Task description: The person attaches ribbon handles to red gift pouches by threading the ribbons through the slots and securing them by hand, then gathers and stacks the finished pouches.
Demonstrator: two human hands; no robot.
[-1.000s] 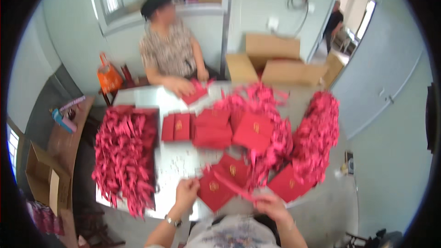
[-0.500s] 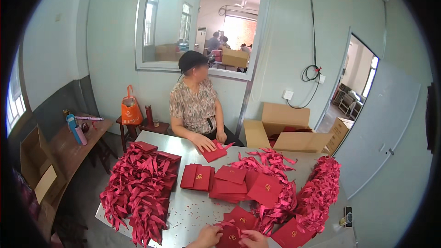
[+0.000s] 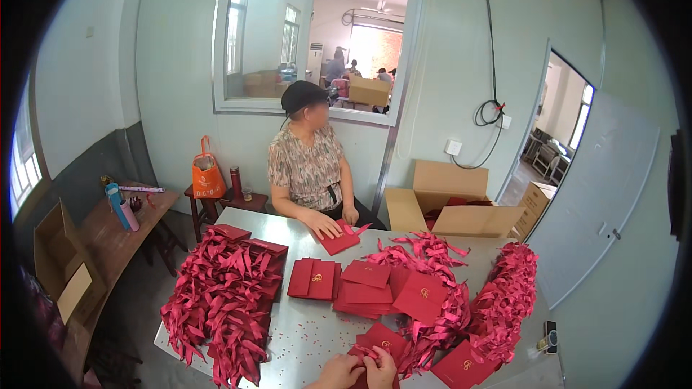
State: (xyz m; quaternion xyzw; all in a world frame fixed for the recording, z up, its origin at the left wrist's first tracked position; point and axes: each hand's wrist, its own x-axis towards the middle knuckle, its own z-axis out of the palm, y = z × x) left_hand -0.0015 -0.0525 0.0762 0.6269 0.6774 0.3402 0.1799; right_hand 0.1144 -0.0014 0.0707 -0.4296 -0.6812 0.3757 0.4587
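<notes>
At the table's near edge my left hand [image 3: 340, 372] and my right hand [image 3: 380, 370] are close together, fingers closed in a pinch. Between them is a pink-red ribbon [image 3: 369, 351] on a red card envelope [image 3: 356, 351], which my hands partly hide. Just beyond lies another red envelope with a gold emblem [image 3: 386, 338]. To the right, a red envelope [image 3: 466, 366] rests beside a long heap of ribboned envelopes [image 3: 504, 295]. Farther back are flat stacks of red envelopes [image 3: 314, 279] without visible ribbons.
A large ribboned heap [image 3: 220, 302] covers the metal table's [image 3: 292, 360] left side. Across the table sits a person [image 3: 310, 166] in a black cap, a hand [image 3: 329, 227] on a red envelope. An open carton [image 3: 461, 209] stands behind; a phone [image 3: 551, 336] lies at the right edge.
My hands have come closer together over the envelope, the right one moving left toward the ribbon. The view has shifted slightly. The person opposite keeps a hand on the same envelope.
</notes>
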